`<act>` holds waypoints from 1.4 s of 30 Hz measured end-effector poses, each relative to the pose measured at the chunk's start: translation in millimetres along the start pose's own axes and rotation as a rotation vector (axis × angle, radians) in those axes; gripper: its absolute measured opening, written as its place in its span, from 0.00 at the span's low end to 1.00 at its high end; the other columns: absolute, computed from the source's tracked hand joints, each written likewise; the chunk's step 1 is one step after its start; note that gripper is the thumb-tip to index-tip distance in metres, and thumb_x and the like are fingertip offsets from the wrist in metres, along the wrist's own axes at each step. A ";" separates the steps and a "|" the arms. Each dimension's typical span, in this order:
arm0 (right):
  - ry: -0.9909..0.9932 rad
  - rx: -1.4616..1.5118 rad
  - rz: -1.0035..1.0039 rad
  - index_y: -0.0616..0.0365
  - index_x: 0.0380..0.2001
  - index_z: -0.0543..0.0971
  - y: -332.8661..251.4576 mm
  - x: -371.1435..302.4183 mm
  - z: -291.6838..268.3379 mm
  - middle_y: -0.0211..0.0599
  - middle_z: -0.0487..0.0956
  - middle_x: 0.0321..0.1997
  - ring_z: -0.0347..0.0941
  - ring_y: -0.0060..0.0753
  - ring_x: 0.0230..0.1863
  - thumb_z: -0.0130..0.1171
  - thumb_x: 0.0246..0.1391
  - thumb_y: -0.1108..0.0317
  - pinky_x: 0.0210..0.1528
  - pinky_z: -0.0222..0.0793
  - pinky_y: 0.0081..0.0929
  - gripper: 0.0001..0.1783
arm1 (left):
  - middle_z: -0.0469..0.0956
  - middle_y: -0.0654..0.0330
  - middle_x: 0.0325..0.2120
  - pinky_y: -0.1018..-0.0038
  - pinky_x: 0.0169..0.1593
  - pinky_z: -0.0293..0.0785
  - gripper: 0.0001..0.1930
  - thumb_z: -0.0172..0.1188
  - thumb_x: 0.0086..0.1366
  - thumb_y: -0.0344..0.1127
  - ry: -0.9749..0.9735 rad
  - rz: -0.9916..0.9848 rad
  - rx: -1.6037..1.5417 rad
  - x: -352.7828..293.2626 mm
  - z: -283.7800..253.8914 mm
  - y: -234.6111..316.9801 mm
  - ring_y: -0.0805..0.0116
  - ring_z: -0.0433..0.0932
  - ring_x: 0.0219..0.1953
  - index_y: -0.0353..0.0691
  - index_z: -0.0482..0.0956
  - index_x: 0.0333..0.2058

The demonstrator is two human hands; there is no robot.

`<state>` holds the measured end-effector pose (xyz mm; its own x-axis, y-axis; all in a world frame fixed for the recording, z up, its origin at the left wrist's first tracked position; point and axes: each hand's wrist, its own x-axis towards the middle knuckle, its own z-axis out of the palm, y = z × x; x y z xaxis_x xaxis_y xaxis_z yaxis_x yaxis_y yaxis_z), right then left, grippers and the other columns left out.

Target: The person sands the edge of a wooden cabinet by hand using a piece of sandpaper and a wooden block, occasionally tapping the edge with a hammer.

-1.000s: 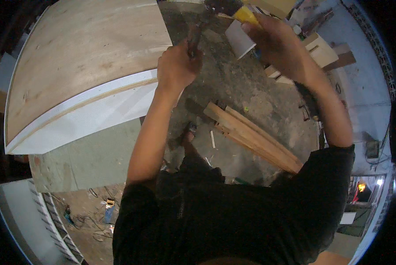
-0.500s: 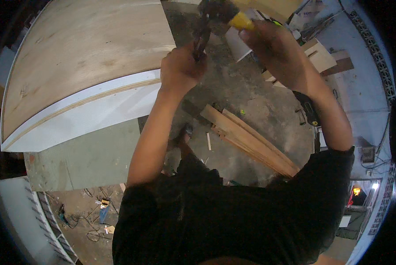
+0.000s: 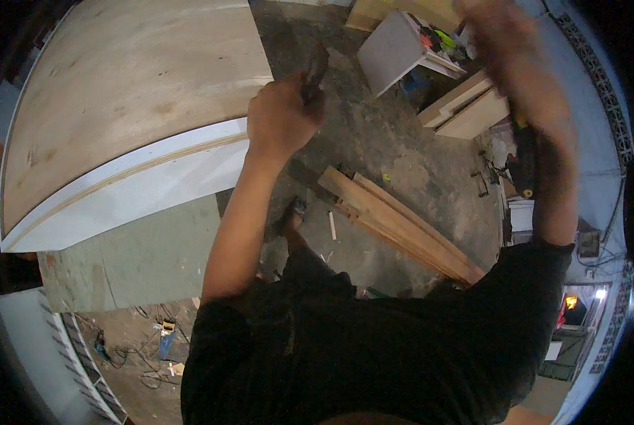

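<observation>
My left hand [image 3: 283, 117] is closed round a dark, elongated tool [image 3: 315, 71], whose kind I cannot make out. It is just off the right-hand corner of a large wooden panel [image 3: 136, 81] with a white edge [image 3: 147, 170]. Up at the top right, my right hand [image 3: 501, 42] is smeared by motion and partly cut off by the picture's edge. Its fingers cannot be read, and anything it holds is out of sight.
Long timber boards [image 3: 402, 227] lie on the concrete floor beside my foot [image 3: 297, 212]. A white stand [image 3: 395, 53] with items on it and pale wooden boxes [image 3: 472, 106] are at the far right. Cables and tools [image 3: 164, 340] lie at the lower left.
My right hand has swung up and to the right, away from my left hand. The blurred dark-and-yellow object at its fingers has left view. My left hand has shifted slightly left.
</observation>
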<state>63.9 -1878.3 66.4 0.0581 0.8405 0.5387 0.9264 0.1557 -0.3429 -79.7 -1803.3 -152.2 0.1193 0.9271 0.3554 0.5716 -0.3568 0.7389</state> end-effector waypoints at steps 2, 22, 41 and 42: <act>0.153 -0.327 -0.008 0.62 0.42 0.75 13.6 5.8 -24.7 0.39 0.71 0.26 0.65 0.33 0.27 0.52 0.67 0.60 0.32 0.62 0.33 0.14 | 0.82 0.46 0.28 0.52 0.41 0.76 0.14 0.59 0.60 0.45 -0.038 0.019 -0.022 0.9 14.7 12.0 0.43 0.81 0.35 0.40 0.81 0.35; -0.342 0.237 -0.167 0.65 0.45 0.75 77.8 -44.9 47.5 0.28 0.70 0.26 0.61 0.18 0.27 0.52 0.69 0.59 0.31 0.61 0.24 0.17 | 0.82 0.46 0.27 0.53 0.38 0.76 0.11 0.61 0.60 0.42 0.066 0.209 -0.094 4.4 24.9 -14.4 0.41 0.80 0.34 0.40 0.81 0.34; -0.422 0.076 -0.288 0.64 0.40 0.74 74.0 -44.5 44.2 0.44 0.68 0.23 0.62 0.34 0.24 0.54 0.66 0.62 0.30 0.62 0.33 0.13 | 0.78 0.44 0.23 0.54 0.33 0.71 0.11 0.58 0.63 0.37 -0.001 0.060 -0.092 0.5 18.9 -5.7 0.41 0.79 0.29 0.34 0.75 0.35; -0.440 0.053 -0.189 0.63 0.40 0.74 71.4 -43.4 34.6 0.41 0.68 0.23 0.62 0.30 0.24 0.54 0.67 0.61 0.30 0.61 0.32 0.13 | 0.77 0.42 0.23 0.51 0.33 0.70 0.11 0.58 0.63 0.38 0.006 0.059 -0.085 -1.1 19.3 -7.7 0.40 0.78 0.29 0.33 0.75 0.35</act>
<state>114.7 -1885.7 -8.1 -0.2826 0.9331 0.2224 0.8848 0.3431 -0.3152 -68.6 -1799.4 -169.3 0.1456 0.9034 0.4034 0.4927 -0.4198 0.7623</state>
